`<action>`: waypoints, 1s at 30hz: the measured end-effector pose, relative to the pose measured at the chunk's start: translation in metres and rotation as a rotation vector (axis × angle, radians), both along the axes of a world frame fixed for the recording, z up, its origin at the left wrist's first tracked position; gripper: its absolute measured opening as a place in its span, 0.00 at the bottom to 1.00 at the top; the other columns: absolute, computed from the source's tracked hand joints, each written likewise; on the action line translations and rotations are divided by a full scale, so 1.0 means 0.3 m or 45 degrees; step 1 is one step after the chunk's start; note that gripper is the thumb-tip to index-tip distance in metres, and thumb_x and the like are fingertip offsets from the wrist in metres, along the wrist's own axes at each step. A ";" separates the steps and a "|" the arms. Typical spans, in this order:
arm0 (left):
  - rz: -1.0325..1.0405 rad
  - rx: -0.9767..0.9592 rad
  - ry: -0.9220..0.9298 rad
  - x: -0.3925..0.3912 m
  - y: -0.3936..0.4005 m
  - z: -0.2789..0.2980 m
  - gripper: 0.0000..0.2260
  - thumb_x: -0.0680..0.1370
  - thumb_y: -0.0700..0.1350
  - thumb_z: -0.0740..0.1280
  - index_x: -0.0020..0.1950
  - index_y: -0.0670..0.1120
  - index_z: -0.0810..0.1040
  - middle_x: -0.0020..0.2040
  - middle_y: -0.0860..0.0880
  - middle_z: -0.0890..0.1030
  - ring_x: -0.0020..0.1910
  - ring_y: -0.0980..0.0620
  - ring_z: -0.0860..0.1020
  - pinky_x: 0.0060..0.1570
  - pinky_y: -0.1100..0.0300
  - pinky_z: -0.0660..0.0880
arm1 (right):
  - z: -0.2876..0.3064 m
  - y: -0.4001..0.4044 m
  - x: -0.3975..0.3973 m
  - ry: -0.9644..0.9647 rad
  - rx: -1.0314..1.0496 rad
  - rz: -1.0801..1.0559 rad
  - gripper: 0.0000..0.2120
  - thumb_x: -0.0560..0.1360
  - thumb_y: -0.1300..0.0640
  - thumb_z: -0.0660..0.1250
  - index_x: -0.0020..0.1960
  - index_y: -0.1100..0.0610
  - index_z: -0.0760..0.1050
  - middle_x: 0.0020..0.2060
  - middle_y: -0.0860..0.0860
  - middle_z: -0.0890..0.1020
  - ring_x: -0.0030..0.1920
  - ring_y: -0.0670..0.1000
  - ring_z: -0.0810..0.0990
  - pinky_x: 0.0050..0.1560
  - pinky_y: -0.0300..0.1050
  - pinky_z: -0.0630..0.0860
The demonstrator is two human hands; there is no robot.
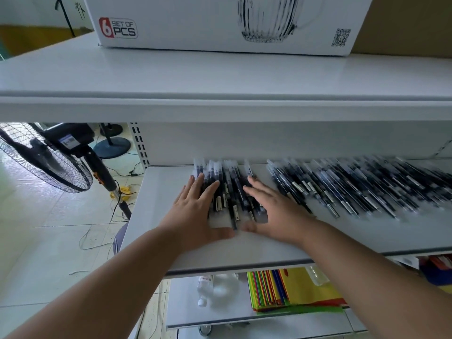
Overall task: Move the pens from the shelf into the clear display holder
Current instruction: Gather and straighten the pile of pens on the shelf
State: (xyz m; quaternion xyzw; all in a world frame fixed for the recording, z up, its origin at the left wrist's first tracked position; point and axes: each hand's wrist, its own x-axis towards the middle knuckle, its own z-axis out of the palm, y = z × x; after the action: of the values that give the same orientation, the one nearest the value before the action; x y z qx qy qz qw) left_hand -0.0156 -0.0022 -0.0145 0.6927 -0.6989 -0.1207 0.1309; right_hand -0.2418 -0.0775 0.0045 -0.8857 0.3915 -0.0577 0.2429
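Hands on the middle white metal shelf [171,241], both flat and spread wide, fingers straight, holding nothing closed. Left hand [195,211] lies along the left flank of a small bundle of dark-barrelled pens with clear caps [230,189]; its fingertips overlap the outer pens, thumb stretched toward the bundle's near end. Right hand [271,211] lies along the bundle's right flank, fingers over the pens on that side, thumb near the left thumb, the two almost meeting at the bundle's near end. Bundle sits between the two palms, pens roughly parallel, caps pointing to the back of the shelf.

Just right of the right hand: a long loose spread of the same dark pens [354,187], slanted, running to the frame's right edge; motion blur hides detail there.

Above both hands: upper white shelf carrying a white carton printed with a ribbed glass mug and "6 SET OF PCS" [220,23].

Below the hands: lower shelf with a stack of coloured paper sheets [288,292] and a clear plastic bottle [208,289].

Left of the left hand: black standing fan [49,157] on a pale tiled floor, cables trailing.
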 end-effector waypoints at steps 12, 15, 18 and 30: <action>0.022 -0.118 -0.020 -0.029 -0.005 -0.034 0.44 0.69 0.75 0.59 0.79 0.56 0.53 0.81 0.50 0.50 0.80 0.49 0.43 0.77 0.52 0.48 | -0.017 0.006 0.016 -0.093 -0.193 -0.201 0.13 0.72 0.48 0.72 0.40 0.53 0.70 0.77 0.46 0.61 0.47 0.46 0.76 0.50 0.40 0.68; 0.044 -0.114 -0.066 -0.038 -0.007 -0.035 0.43 0.69 0.77 0.56 0.79 0.58 0.52 0.81 0.49 0.49 0.80 0.48 0.42 0.77 0.52 0.46 | 0.001 0.018 0.033 0.013 -0.222 -0.219 0.14 0.73 0.48 0.70 0.39 0.55 0.70 0.78 0.49 0.58 0.69 0.52 0.71 0.58 0.41 0.67; 0.049 -0.100 -0.115 -0.047 -0.005 -0.029 0.39 0.72 0.75 0.54 0.79 0.60 0.50 0.81 0.47 0.47 0.80 0.47 0.41 0.76 0.52 0.44 | 0.021 0.022 0.045 0.100 -0.212 -0.239 0.15 0.74 0.48 0.69 0.38 0.57 0.71 0.79 0.50 0.56 0.71 0.52 0.69 0.62 0.43 0.69; 0.045 -0.045 -0.137 -0.044 -0.009 -0.019 0.42 0.70 0.76 0.55 0.79 0.60 0.49 0.81 0.48 0.45 0.79 0.46 0.39 0.76 0.50 0.45 | 0.044 0.003 0.015 -0.280 -0.072 -0.638 0.14 0.74 0.58 0.69 0.37 0.68 0.77 0.64 0.50 0.75 0.68 0.45 0.71 0.50 0.33 0.61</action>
State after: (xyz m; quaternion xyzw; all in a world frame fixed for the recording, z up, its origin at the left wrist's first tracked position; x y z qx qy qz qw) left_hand -0.0289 -0.0050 -0.0202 0.7079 -0.6947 -0.0686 0.1076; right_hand -0.2373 -0.0766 0.0178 -0.7561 0.5678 -0.2226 0.2374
